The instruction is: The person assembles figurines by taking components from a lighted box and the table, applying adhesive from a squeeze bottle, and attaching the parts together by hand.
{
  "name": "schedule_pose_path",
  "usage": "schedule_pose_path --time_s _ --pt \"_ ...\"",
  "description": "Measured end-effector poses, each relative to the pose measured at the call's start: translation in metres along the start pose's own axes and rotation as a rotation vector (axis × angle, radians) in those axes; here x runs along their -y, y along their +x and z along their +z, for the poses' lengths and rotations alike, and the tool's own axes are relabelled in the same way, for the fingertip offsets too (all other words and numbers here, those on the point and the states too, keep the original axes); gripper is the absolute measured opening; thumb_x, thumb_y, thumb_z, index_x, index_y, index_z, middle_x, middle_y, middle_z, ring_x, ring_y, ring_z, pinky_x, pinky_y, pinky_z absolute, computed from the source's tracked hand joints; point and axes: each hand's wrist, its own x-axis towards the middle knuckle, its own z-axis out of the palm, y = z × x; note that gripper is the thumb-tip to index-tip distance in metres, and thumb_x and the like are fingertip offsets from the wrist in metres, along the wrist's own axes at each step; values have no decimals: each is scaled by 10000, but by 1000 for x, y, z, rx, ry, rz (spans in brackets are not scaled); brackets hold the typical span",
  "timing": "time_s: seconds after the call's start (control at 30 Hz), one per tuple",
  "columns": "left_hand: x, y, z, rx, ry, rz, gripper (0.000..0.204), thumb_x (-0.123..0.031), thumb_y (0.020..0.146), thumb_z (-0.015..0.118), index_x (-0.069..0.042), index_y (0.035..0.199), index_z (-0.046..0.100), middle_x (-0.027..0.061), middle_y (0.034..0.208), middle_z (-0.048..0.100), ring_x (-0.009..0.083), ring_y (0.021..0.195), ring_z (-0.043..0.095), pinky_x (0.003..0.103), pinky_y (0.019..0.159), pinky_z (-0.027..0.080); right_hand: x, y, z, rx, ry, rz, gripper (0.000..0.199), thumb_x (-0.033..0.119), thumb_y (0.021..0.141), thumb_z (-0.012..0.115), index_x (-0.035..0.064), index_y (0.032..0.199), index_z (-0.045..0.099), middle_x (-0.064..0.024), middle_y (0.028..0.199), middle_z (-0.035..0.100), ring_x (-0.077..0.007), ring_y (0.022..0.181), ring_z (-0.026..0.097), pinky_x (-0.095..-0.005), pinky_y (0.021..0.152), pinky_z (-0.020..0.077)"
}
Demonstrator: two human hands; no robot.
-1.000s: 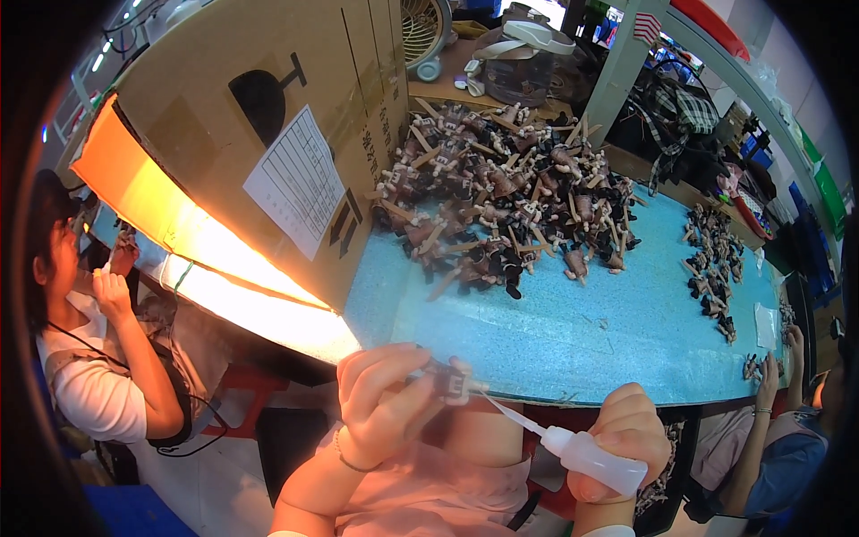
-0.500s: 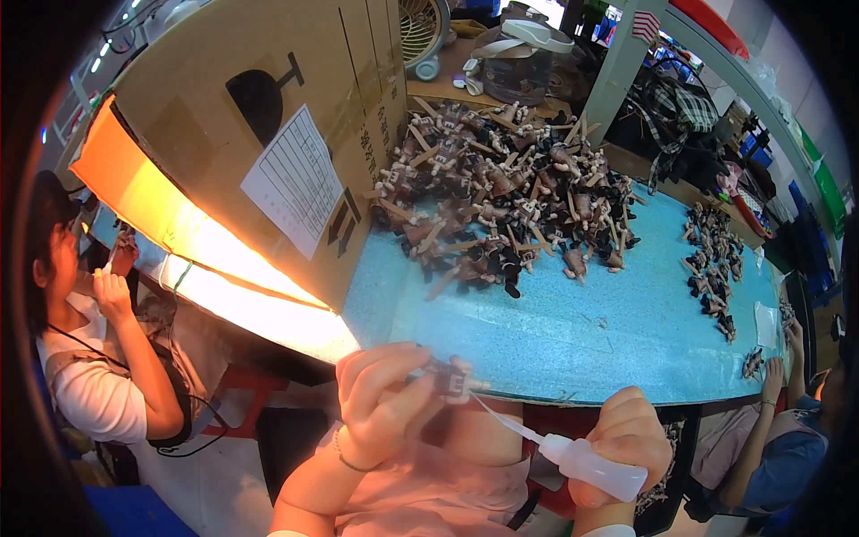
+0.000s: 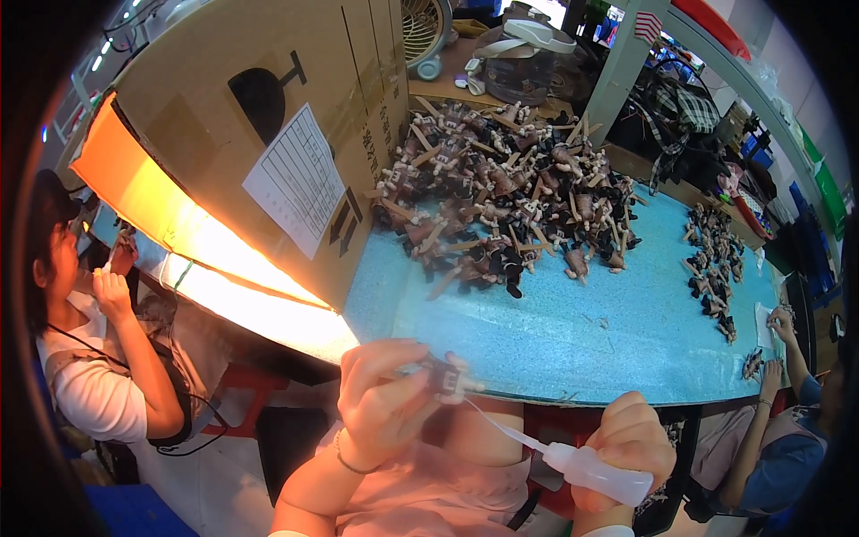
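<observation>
Factory bench — heaped small figurines (image 3: 506, 206), carton (image 3: 268, 125).

Cardboard box (image 3: 268, 143) stood on table (image 3: 582, 340), left; figurine pile (image 3: 501, 206) lay right of it, smaller pile (image 3: 716, 268) further right. Fan (image 3: 428, 31) sat behind. Small part (image 3: 445, 380) was held before table edge, squeeze bottle (image 3: 595, 473) lower right.
</observation>
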Motion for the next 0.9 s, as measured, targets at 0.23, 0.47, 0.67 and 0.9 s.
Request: schedule_pose_path --time_s 0.23,0.47,0.67,0.9 --pt "-2 -12 2 131 -415 -289 359 74 709 680 -40 975 467 175 1082 485 222 913 570 305 768 512 -3 5 3 -16 -55 -7 502 529 724 679 79 792 467 3 635 443 -129 531 416 -266 515 305" --pt "-3 -10 2 136 -488 -324 318 77 741 645 -33 980 467 176 1089 482 216 918 570 304 778 511 -4 3 3 22 -46 -33 520 550 727 664 78 785 453 3 623 429 -132 527 404 -264 507 295" --pt "-2 -12 2 140 -539 -357 320 81 749 640 -34 985 457 184 1090 488 215 921 570 303 785 510 -1 9 -6 81 -5 20 454 460 682 715 90 851 515 7 664 473 -144 564 448 -281 536 342" --pt "-2 -11 1 144 -578 -350 331 81 737 652 -32 981 459 185 1094 490 217 925 572 302 786 510 -9 8 -3 35 -45 42 527 579 767 592 83 843 429 7 669 415 -121 543 389 -266 532 299"
